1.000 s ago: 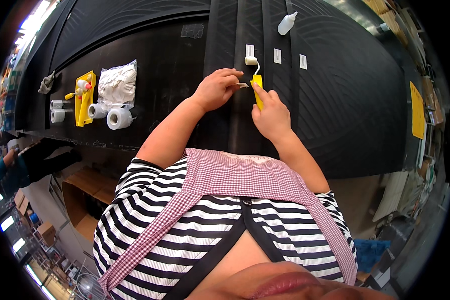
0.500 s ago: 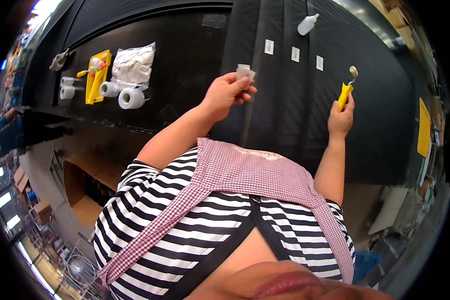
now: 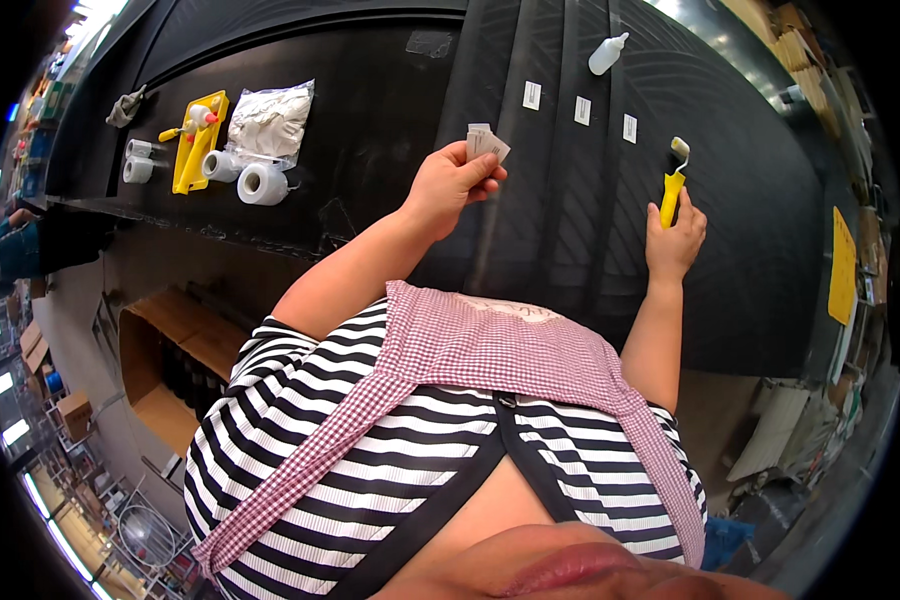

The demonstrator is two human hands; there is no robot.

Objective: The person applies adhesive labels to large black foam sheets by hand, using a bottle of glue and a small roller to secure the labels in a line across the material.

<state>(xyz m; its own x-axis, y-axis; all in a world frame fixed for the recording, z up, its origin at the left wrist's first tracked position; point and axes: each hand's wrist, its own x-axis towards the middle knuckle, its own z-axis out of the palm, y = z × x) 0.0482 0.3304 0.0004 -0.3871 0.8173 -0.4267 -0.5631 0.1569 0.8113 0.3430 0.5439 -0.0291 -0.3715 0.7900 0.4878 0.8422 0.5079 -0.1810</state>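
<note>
Big black table (image 3: 370,110) fills the top. Left hand (image 3: 450,185), near centre, pinches small white labels (image 3: 486,143) at its 1 o'clock. Right hand (image 3: 673,235) at 3 o'clock, fingers curled round the yellow-handled roller (image 3: 673,185) on the table.

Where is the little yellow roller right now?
In the head view the yellow-handled roller is on the right side, held by the right hand against the black sheet, just right of three small white labels.

My left hand (image 3: 450,185) covers the lower part of the small white cards (image 3: 487,143). My right hand (image 3: 673,232) hides the lower end of the yellow roller handle (image 3: 670,198). Items at frame's far left are blurred.
</note>
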